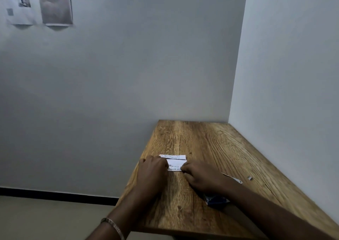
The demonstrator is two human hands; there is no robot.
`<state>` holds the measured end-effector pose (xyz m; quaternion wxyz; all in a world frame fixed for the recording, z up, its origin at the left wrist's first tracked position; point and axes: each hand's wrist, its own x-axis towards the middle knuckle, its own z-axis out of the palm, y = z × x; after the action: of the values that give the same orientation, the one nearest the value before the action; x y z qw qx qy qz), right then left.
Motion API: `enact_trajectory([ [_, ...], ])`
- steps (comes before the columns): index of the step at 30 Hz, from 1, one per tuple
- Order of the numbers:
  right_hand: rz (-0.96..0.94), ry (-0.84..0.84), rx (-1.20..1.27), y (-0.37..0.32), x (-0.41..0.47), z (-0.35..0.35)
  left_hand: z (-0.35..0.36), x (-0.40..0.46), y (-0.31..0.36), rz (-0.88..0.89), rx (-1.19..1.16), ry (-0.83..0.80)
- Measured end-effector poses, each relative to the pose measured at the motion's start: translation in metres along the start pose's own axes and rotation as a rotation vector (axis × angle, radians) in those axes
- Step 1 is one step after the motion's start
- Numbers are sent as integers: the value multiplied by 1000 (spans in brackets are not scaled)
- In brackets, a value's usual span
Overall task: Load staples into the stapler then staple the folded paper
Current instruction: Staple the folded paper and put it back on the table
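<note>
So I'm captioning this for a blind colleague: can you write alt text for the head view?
Two hands press a folded printed paper flat on a wooden table in a room corner: the left hand on its left end, the right hand on its right. A blue-and-white object lies partly hidden beneath the right forearm.

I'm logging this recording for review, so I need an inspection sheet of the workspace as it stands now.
Surface: wooden table set in a room corner, grain and cracks visible.
Job's things: folded paper with print, lying flat; stapler not clearly seen; a blue and white item, partly hidden under the right forearm, cannot be identified.
Clutter: small white scrap; thin white strip beside the right wrist.
Grippers: left hand and right hand both rest on the paper, fingers curled at its edges.
Cables: nothing seen.
Surroundings: pale walls, two printed sheets on the wall, dark skirting.
</note>
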<state>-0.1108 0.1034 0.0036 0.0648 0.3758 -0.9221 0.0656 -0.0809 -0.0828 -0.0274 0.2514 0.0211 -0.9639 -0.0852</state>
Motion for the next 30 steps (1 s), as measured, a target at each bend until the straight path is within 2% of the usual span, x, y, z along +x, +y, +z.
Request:
enact_trajectory([
  [9, 62, -22, -59, 15, 45, 3, 3, 35, -16, 70, 62, -279],
  [23, 114, -134, -58, 75, 160, 20, 58, 155, -44, 64, 157, -364],
  [30, 146, -211, -93, 104, 218, 38, 86, 210, -63, 17, 106, -390],
])
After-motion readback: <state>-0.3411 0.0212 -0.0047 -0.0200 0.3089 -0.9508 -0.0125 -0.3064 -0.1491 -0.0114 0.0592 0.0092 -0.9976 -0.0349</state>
